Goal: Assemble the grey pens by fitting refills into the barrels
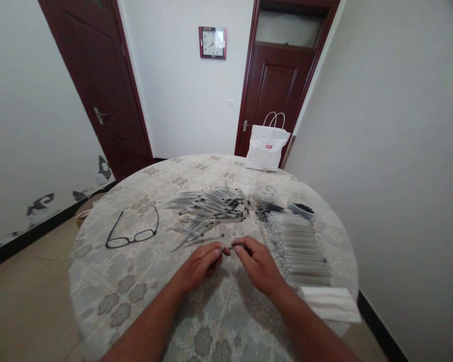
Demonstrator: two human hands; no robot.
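Note:
My left hand (203,261) and my right hand (257,261) meet over the near middle of the table, fingertips pinched close together. Between them runs a slim pen (229,247), mostly covered by the fingers, so its ends cannot be made out. Just beyond the hands lies a loose pile of grey-white pens (207,208) with dark ends, pointing various ways. Right of my right hand, many pale pen barrels (302,246) lie stacked side by side. Small black-tipped parts (266,210) are heaped behind that stack.
A tub of black pieces (302,208) and a clear plastic bag (264,192) are at the back right. Black-framed glasses (132,238) lie at left. A folded white packet (330,303) rests at the right edge. A white paper bag (267,148) stands at the far edge of the round table (136,311).

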